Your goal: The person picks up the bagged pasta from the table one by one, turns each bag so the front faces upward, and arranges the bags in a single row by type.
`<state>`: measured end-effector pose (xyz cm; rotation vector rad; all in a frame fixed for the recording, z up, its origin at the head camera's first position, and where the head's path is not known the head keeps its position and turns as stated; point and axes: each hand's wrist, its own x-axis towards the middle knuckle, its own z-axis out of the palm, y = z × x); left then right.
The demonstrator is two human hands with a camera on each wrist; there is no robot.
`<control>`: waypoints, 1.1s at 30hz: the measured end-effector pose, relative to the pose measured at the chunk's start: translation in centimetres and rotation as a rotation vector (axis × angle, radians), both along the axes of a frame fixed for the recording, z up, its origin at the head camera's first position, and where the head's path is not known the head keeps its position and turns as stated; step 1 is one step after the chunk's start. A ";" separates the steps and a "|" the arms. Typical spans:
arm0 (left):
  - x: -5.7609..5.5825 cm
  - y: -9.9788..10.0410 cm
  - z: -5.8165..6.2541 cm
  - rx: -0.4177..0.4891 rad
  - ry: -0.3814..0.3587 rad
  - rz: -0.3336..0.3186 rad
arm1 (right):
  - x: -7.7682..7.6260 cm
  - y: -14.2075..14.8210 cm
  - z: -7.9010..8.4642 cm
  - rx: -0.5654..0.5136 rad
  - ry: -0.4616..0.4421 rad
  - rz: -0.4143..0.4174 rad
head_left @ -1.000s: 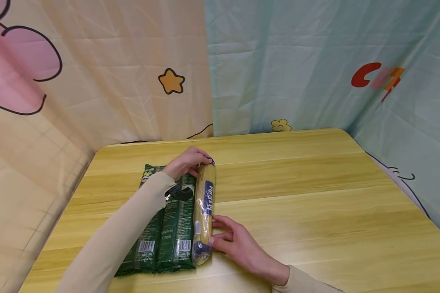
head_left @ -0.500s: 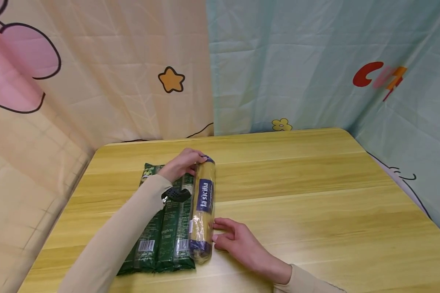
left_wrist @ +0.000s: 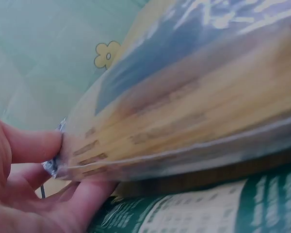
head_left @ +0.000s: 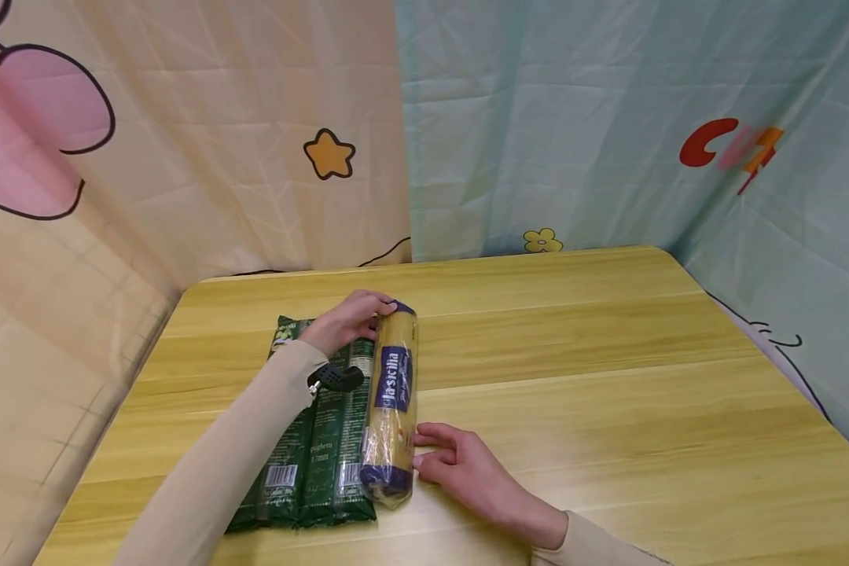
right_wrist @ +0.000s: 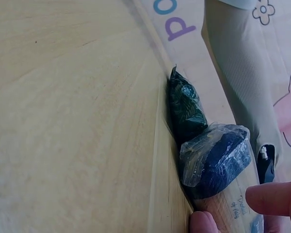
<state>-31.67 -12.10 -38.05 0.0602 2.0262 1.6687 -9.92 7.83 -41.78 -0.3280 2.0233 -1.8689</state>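
Observation:
A clear-wrapped spaghetti packet [head_left: 389,417] with purple ends and a "la sicilia" label lies lengthwise, label up, beside the green spaghetti packets [head_left: 325,448] and overlapping their right edge in the head view. My left hand [head_left: 350,321] pinches its far end; in the left wrist view the thumb [left_wrist: 36,146] is over the crimped tip, with a finger underneath. At the near end, my right hand [head_left: 470,472] has thumb and fingertips right at the packet's right side, fingers relaxed. The right wrist view shows the packet's purple end [right_wrist: 223,160] between that thumb [right_wrist: 271,198] and a fingertip.
A wooden table [head_left: 594,377] reaches away to the right of the packets. Printed curtains [head_left: 538,118] hang behind the table and along its sides. A black band [head_left: 339,379] is on the left wrist, over the green packets.
The spaghetti packet has rolled so its label faces up, and its near end has shifted left over the green packets. Both hands stay nearly in place.

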 end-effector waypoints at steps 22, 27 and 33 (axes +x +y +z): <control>-0.3 0.7 0.5 -0.179 0.083 0.017 | 0.1 0.1 0.0 0.038 0.021 0.009; -0.4 0.5 0.2 -0.102 0.072 0.019 | 0.1 0.2 0.1 0.042 0.009 0.004; -0.6 0.5 -0.1 -0.031 0.050 0.045 | 0.0 0.3 0.3 -0.031 -0.086 -0.006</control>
